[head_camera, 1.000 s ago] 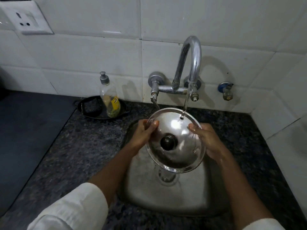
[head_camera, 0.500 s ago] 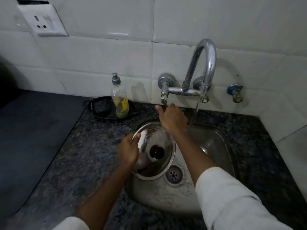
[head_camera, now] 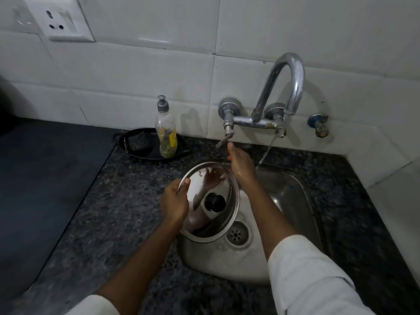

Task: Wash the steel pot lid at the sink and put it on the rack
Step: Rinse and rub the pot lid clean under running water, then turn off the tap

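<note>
At the far left a white wall socket [head_camera: 61, 21] sits high on the tiles; below it the dark counter [head_camera: 109, 214] runs toward me; further along, a small black pan [head_camera: 136, 144] stands against the wall with a nearly empty soap bottle [head_camera: 166, 130] upright in it. My left hand [head_camera: 174, 202] is clamped on the left rim of the steel pot lid [head_camera: 218, 178], thumb over the top face, fingers hidden beneath; the lid is tilted over the left part of the sink [head_camera: 288, 194], shiny and wet, round with a black knob [head_camera: 214, 201] at its middle, and it mirrors my hand; its lower edge lies just beside the drain [head_camera: 236, 234]. My right hand [head_camera: 241, 164] reaches past the lid's far rim, fingers loose and extended, gripping nothing, fingertips just under the tap lever [head_camera: 223, 139]; my right forearm crosses the basin and covers part of it. Right of that a thin stream of water [head_camera: 267, 151] falls from the curved faucet [head_camera: 293, 83] into the sink, clear of the lid; a small blue valve [head_camera: 318, 123] sits on the wall at the far right.
</note>
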